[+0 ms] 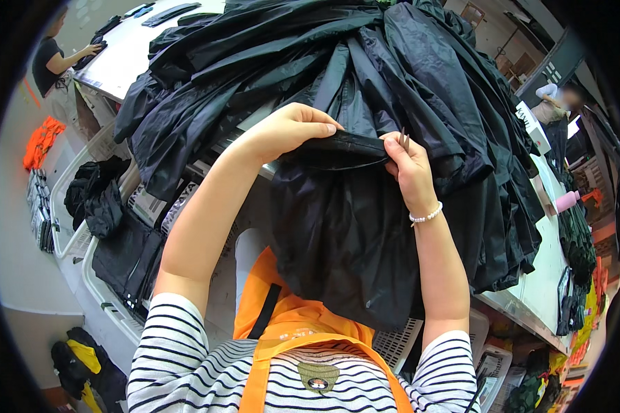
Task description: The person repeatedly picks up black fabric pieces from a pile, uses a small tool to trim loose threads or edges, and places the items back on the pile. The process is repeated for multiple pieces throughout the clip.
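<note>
A black garment (344, 227) of thin, slightly shiny fabric hangs in front of my chest. Its hemmed opening (348, 148) is stretched between my two hands. My left hand (289, 131) pinches one end of this edge between thumb and fingers. At the other end, my right hand (410, 165) grips the edge. From the same right hand stick up the two dark points of a small metal tool (404, 140), its body hidden in the palm. Just beyond both hands lies a big heap of similar black garments (269, 62), spilling over the table's near side.
White plastic crates (93, 275) with folded black clothes stand at the left. Orange cloth (43, 141) lies farther left. A person (58, 69) handles dark cloth at a white table (134, 62); another person (554, 107) is at the far right. A pink bottle (567, 201) sits on the right table.
</note>
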The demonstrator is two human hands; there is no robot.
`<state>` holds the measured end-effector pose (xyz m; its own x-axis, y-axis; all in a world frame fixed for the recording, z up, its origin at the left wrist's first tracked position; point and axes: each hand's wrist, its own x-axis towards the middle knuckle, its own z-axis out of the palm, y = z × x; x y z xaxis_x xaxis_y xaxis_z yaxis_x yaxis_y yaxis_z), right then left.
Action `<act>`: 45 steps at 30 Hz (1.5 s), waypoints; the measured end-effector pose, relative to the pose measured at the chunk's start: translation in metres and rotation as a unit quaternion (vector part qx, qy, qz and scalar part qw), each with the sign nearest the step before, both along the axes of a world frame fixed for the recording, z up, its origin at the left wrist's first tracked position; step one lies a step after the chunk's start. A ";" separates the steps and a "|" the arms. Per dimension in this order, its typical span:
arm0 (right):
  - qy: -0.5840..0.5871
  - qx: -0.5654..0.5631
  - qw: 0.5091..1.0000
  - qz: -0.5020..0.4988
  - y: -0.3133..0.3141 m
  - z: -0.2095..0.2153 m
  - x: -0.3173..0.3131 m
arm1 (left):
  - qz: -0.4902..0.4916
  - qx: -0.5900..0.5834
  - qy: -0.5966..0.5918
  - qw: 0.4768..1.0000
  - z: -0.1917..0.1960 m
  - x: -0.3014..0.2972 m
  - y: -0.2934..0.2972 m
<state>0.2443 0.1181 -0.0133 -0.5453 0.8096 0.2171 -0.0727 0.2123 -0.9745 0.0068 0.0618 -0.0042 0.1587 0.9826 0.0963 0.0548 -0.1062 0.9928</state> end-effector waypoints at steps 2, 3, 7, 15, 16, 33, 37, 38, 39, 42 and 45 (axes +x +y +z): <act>-0.014 0.058 0.998 -0.030 0.000 0.000 0.001 | 0.004 -0.016 -0.047 0.999 -0.004 0.002 0.005; -0.027 0.117 0.991 -0.059 -0.003 0.001 -0.004 | 0.004 -0.022 -0.050 0.999 -0.004 0.002 0.006; -0.068 0.393 0.904 -0.156 -0.021 0.021 -0.018 | 0.022 -0.029 -0.028 0.999 -0.007 0.002 0.007; -0.171 0.322 0.924 -0.117 -0.036 0.026 -0.028 | -0.008 0.040 -0.058 0.997 -0.005 0.006 0.011; -0.158 0.282 0.940 -0.109 -0.035 0.022 -0.025 | -0.003 0.044 -0.066 0.997 -0.005 0.006 0.010; -0.193 0.416 0.880 -0.126 -0.028 0.014 -0.025 | 0.017 0.060 -0.071 0.996 -0.004 0.006 0.002; -0.200 0.437 0.867 -0.131 -0.027 0.015 -0.029 | 0.014 0.056 -0.072 0.996 -0.007 0.006 0.005; -0.202 0.434 0.868 -0.131 -0.026 0.015 -0.029 | 0.013 0.054 -0.072 0.996 -0.006 0.007 0.005; -0.203 0.432 0.869 -0.130 -0.026 0.015 -0.029 | 0.014 0.053 -0.072 0.996 -0.006 0.007 0.004; -0.200 0.427 0.873 -0.123 -0.024 0.013 -0.029 | 0.012 0.049 -0.069 0.996 -0.007 0.006 0.004; -0.187 0.415 0.882 -0.120 -0.024 0.014 -0.029 | 0.013 0.050 -0.070 0.996 -0.008 0.007 0.004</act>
